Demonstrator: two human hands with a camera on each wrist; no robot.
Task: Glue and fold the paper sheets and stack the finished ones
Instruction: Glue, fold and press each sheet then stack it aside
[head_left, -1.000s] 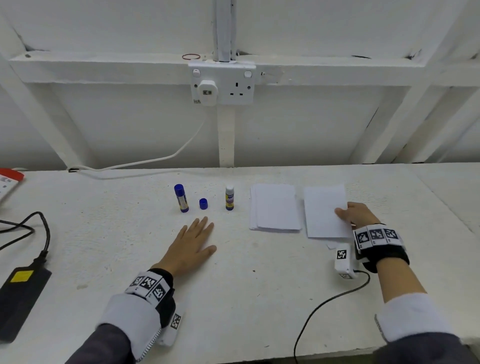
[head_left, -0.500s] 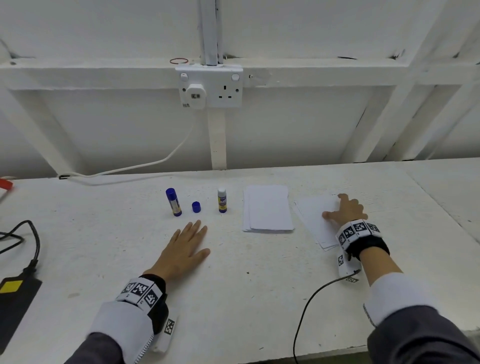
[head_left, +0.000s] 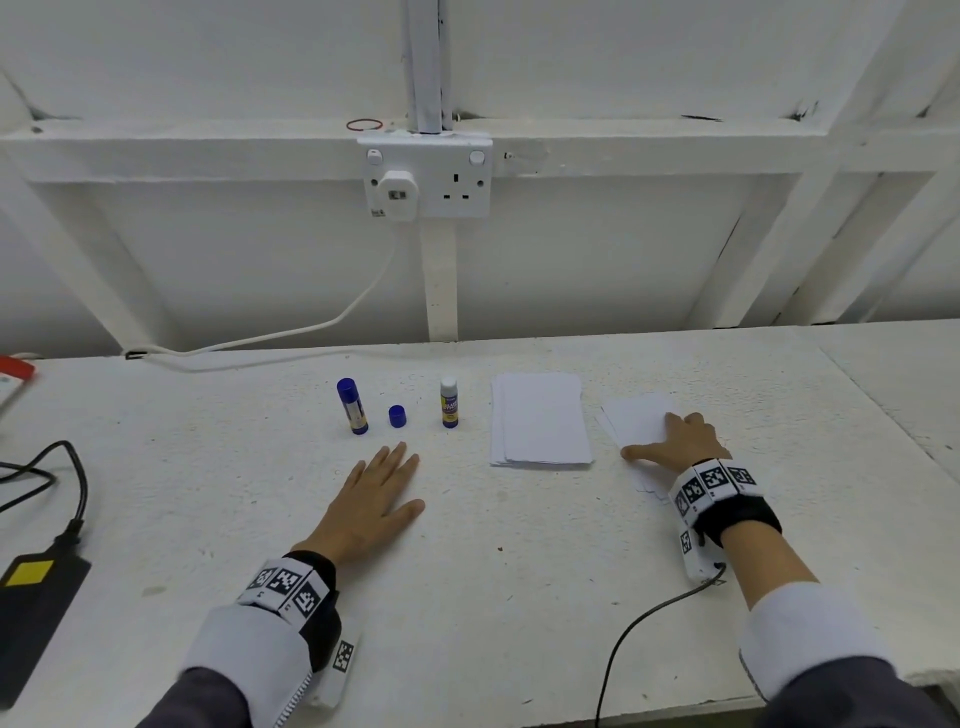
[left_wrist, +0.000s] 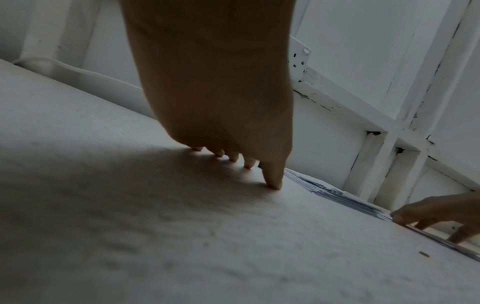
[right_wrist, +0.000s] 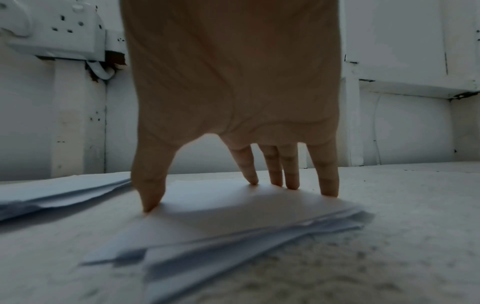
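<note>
1. Fingers (right_wrist: 324, 174) of right hand (head_left: 680, 441) spread, tips pressing folded paper stack (head_left: 636, 421) on table (head_left: 467, 571).
2. Left hand (head_left: 371, 501) flat, fingers straight, holding nothing.
3. Unfolded sheets (head_left: 540, 418) lie between hands, beside glue sticks (head_left: 449, 402).

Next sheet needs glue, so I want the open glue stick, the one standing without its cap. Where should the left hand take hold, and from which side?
Grip the open glue stick round its labelled barrel, below the white top. It stands upright, so come from the near side with thumb and fingers. The left hand lies flat just in front, and the loose blue cap beside it leaves room.
</note>
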